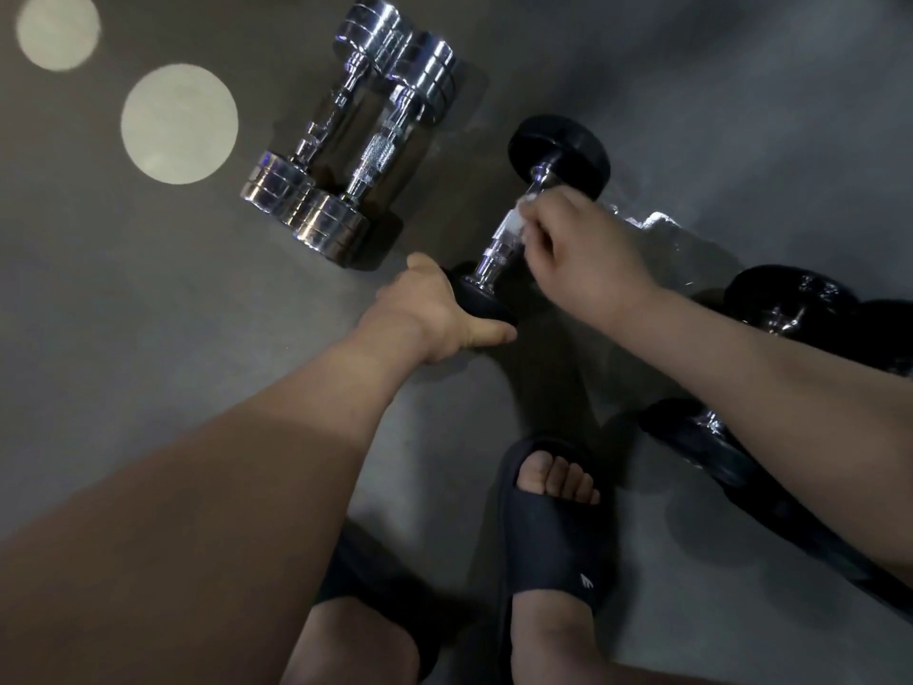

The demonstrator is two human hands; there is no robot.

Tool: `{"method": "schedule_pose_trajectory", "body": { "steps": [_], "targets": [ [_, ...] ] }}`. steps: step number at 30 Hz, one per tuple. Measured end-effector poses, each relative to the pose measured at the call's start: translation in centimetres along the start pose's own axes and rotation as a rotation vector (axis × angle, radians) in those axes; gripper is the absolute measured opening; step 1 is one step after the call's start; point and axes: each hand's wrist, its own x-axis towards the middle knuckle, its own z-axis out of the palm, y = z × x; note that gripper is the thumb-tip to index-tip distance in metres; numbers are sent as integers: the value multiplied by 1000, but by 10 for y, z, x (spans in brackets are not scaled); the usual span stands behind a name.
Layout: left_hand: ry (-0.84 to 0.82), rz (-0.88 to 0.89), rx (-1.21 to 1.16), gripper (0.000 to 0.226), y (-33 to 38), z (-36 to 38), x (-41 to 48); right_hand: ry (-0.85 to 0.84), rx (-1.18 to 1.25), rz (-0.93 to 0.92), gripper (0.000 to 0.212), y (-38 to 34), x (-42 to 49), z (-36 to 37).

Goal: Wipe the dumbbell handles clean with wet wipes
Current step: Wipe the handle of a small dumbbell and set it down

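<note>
A black-headed dumbbell (pixel 560 153) with a chrome handle (pixel 494 262) lies tilted on the grey floor at centre. My left hand (pixel 435 313) grips its near black head (pixel 481 301). My right hand (pixel 583 249) is curled over the handle and holds a white wet wipe (pixel 516 222) against the chrome. My fingers hide most of the wipe.
Two chrome dumbbells (pixel 346 140) lie side by side on the floor (pixel 148 313) to the upper left. More black dumbbells (pixel 790 309) sit at the right, partly under my right forearm. My feet in dark slippers (pixel 553 526) stand below. Two round light spots mark the floor at upper left.
</note>
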Motion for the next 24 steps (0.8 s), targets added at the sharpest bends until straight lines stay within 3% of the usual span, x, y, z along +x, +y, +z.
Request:
{"method": "schedule_pose_trajectory", "body": {
  "steps": [2, 4, 8, 13, 15, 19, 22, 24],
  "targets": [
    [8, 2, 2, 117, -1, -1, 0, -135, 44, -143, 20, -1, -7, -4],
    [23, 10, -10, 117, -1, -1, 0, -183, 25, -175, 24, 4, 1, -10],
    [28, 20, -20, 118, 1, -2, -1, -3, 32, 30, 26, 14, 16, -13],
    [29, 29, -34, 110, -1, -1, 0, -311, 145, -289, 23, -4, -6, -6],
    [38, 36, -40, 112, 0, -1, 0, -281, 124, -287, 19, 3, 2, -13],
    [70, 43, -34, 114, -2, 5, 0, -60, 97, -113, 16, 7, 7, -10],
    [67, 46, -40, 103, -3, 8, 1, -255, 66, -312, 18, -8, -3, -7],
    [63, 46, -43, 106, -3, 7, 2, -271, -10, -344, 20, -5, 6, -17]
  ]
}}
